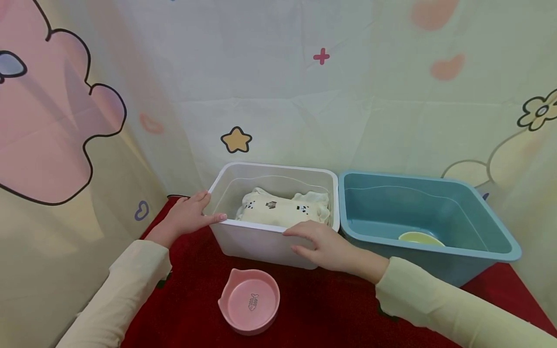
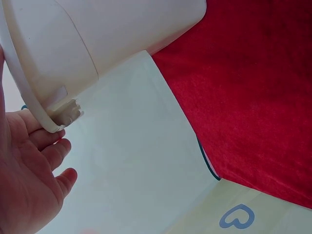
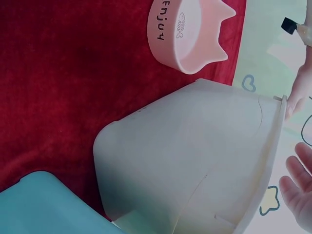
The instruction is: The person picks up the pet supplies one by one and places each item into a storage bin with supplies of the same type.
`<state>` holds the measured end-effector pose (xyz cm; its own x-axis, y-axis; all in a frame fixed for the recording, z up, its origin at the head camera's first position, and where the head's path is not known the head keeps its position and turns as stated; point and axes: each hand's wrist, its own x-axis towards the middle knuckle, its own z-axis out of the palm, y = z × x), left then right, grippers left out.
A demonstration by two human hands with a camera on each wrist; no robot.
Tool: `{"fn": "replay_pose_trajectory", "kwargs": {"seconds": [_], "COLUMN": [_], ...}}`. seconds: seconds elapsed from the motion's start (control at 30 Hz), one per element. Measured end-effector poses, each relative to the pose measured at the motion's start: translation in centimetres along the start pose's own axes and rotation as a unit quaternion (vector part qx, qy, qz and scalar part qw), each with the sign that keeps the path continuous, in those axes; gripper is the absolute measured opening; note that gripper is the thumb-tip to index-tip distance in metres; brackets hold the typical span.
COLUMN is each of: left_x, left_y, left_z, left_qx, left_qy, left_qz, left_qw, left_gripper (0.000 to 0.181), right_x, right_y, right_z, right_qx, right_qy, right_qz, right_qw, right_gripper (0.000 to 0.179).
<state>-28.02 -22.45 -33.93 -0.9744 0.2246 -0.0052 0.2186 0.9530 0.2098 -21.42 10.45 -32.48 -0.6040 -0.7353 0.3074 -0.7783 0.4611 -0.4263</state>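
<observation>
A white plastic bin [image 1: 256, 239] stands on the red cloth, with a cream pillow [image 1: 278, 209] with small animal prints and ruffled ends lying in it. At the bin's near left corner, my left hand [image 1: 187, 216] touches the rim, its thumb along the front edge and its other fingers at the left side. In the left wrist view those fingers [image 2: 56, 151] lie loosely below the rim lip. My right hand [image 1: 319, 243] hovers by the front rim towards the right; in the right wrist view its relaxed fingers [image 3: 297, 170] appear apart from the bin.
A blue bin [image 1: 435, 193] stands right beside the white one, with a yellow-green rounded item [image 1: 419, 238] partly showing inside. In front sits a pink cat-eared pet bowl [image 1: 250, 302]. Behind hangs a printed curtain [image 1: 278, 96]. Red cloth [image 1: 330, 309] covers the table.
</observation>
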Motion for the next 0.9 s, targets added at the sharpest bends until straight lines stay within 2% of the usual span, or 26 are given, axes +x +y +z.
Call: {"fn": "replay_pose_trajectory", "kwargs": {"seconds": [0.4,0.9], "left_x": [0.0,0.2], "left_y": [0.1,0.0], "left_z": [0.1,0.2], "left_qx": [-0.005,-0.006], "left_qy": [-0.003,0.000], "left_qz": [-0.008,-0.002], "left_qw": [1.0000,1.0000], "left_gripper": [0.094,0.094], "right_x": [-0.3,-0.9], "right_y": [-0.4,-0.4], "right_z": [0.4,1.2], "right_qx": [0.027,0.044], "right_qy": [-0.017,-0.025], "right_qz": [0.021,0.016], "right_qw": [0.9993,0.9986], "right_gripper": [0.031,0.032]}}
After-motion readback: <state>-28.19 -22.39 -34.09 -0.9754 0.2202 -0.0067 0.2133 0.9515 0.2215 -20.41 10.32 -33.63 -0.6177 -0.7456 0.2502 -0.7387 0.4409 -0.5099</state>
